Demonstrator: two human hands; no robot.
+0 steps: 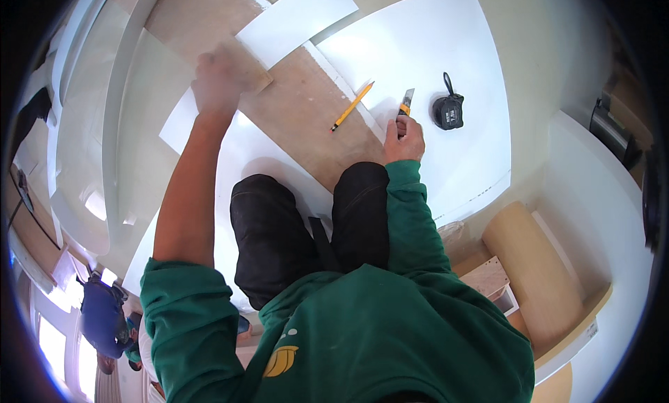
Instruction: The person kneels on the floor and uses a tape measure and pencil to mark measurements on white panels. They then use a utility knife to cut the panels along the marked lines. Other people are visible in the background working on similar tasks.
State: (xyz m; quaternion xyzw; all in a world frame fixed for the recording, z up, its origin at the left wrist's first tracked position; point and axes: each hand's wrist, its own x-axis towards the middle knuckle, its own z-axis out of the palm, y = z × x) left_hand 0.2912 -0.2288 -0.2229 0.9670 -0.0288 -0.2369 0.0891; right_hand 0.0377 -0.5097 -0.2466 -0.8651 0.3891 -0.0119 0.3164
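Observation:
My right hand [404, 140] is closed around a yellow-and-black utility knife [405, 105], its blade out and pointing away from me over a white sheet [460, 48]. To the right of the knife lies a black tape measure [447, 112] with a wrist strap. A yellow pencil [351, 107] rests across the brown board [306, 103] and its white edge. My left hand [217, 82] reaches far left and is smeared by motion, so its fingers do not show clearly. Beside it is a thin brown piece [255, 70], next to a white rectangular panel [296, 23].
Long curved white panels [125, 124] stand along the left. At the right are a curved wood-toned piece [533, 264] and a white curved wall [592, 173]. A person in dark clothing [106, 312] is at the lower left. Another white sheet [244, 149] lies under my knees.

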